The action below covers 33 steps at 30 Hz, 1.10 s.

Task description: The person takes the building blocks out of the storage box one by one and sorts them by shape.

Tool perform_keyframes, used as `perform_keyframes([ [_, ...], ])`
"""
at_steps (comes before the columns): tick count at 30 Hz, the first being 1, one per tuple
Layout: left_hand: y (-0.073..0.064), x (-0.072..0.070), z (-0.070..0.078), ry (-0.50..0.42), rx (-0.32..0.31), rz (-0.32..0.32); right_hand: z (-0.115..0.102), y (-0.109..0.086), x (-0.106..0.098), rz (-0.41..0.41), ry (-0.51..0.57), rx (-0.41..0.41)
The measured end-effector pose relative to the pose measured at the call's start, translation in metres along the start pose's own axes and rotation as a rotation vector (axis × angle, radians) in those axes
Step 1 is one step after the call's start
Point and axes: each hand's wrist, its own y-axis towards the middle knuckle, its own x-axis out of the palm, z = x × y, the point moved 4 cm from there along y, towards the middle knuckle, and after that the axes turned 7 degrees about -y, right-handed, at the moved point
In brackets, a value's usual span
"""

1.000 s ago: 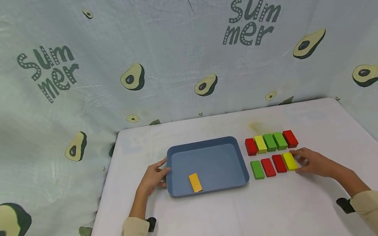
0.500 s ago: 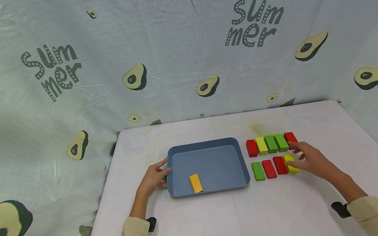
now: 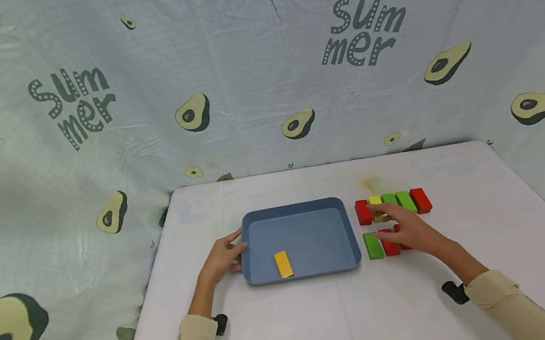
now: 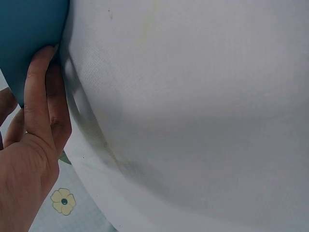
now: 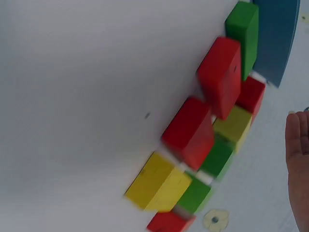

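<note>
My left hand (image 3: 221, 259) holds the left side of a blue-grey tray (image 3: 297, 208), its thumb at the rim. In the left wrist view its fingers (image 4: 38, 104) lie against the tray's outer wall. One orange-yellow block (image 3: 284, 264) lies inside near the front wall. My right hand (image 3: 411, 231) hovers over the front row of blocks, thumb and index finger spread apart with nothing seen between them. Below it are a green block (image 3: 373, 246) and red blocks (image 3: 389, 246). A yellow block (image 5: 157, 183) ends that row in the right wrist view; the hand covers it in the head view.
Behind the front row stands a second row: a red block (image 3: 363, 213), a yellow one (image 3: 374, 200), green ones (image 3: 405, 201) and a red one (image 3: 420, 200). Both rows sit right of the tray on a white-covered table (image 3: 300, 324). A patterned curtain (image 3: 239, 56) hangs behind.
My right hand has moved left from the yellow block at the right end of the front row to above the row's left part. The left hand and tray have stayed put.
</note>
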Motion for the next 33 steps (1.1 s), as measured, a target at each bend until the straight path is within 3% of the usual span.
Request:
perform_keyframes([
  [5, 0.0, 0.0, -0.002, 0.004, -0.003, 0.008, -0.014, 0.013, 0.016, -0.027, 0.001, -0.053],
  [15, 0.001, 0.0, -0.002, 0.0, -0.004, 0.007, -0.043, 0.039, 0.052, -0.117, 0.103, -0.194],
  [23, 0.001, -0.001, -0.003, 0.006, -0.006, 0.007, -0.06, 0.053, 0.074, -0.218, 0.118, -0.156],
  [33, 0.0, 0.001, -0.001, -0.009, -0.001, 0.011, -0.071, 0.068, 0.099, -0.23, 0.095, -0.213],
])
